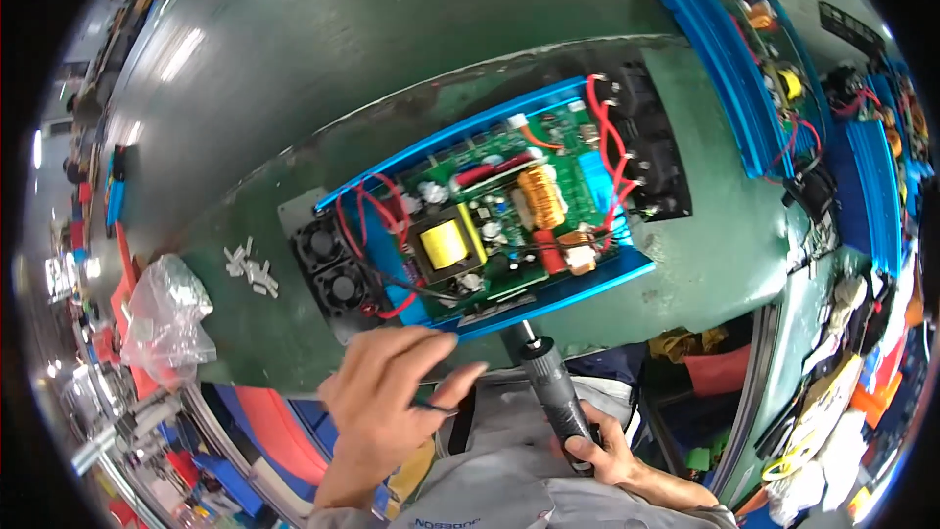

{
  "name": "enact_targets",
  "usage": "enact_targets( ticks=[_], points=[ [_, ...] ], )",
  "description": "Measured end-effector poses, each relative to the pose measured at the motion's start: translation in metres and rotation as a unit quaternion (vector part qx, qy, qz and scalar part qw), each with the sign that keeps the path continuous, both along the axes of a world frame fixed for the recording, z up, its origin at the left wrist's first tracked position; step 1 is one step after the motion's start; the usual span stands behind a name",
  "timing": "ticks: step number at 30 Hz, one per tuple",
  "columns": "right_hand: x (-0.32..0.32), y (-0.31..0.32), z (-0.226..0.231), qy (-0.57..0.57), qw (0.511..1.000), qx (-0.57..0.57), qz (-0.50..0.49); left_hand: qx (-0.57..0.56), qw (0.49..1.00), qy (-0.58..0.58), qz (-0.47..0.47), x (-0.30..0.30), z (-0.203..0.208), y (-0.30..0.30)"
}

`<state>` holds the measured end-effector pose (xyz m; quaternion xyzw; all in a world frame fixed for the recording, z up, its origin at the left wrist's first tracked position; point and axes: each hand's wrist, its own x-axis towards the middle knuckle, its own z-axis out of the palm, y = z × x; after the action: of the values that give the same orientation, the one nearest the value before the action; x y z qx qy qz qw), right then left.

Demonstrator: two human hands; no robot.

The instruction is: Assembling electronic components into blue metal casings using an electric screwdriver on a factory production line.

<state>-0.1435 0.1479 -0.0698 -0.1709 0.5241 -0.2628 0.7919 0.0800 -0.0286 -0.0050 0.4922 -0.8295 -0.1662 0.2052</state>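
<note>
On the bench [725,274] sat our unit [480,216], board [578,201] and fans [333,264] seemingly in, top uncovered; at its five o'clock our right hand [602,446] gripped the driver [553,387], while our left hand [392,397] hung loose, fingers parted, at seven!

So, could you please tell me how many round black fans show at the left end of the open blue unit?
2: the upper fan, and the lower fan just below and slightly right of it. Neither looks hidden at that end.
</note>
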Motion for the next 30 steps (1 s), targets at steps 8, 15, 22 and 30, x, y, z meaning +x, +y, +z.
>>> enact_targets(
  ticks=[8,15,22,30],
  points=[
    [0.005,0.011,-0.011,-0.002,1.000,-0.014,-0.018,-0.041,0.988,-0.125,-0.084,-0.009,-0.011,-0.011],
    [0.007,0.015,-0.012,0.006,0.999,-0.030,-0.017,-0.037,0.981,-0.149,-0.119,-0.010,-0.009,-0.013],
    [0.009,0.006,-0.004,-0.010,1.000,-0.012,-0.008,-0.037,0.976,-0.135,-0.167,-0.012,-0.007,-0.024],
    [-0.012,0.014,-0.027,-0.081,0.996,-0.022,0.011,-0.001,0.986,-0.118,-0.113,-0.023,-0.005,-0.024]
  ],
)
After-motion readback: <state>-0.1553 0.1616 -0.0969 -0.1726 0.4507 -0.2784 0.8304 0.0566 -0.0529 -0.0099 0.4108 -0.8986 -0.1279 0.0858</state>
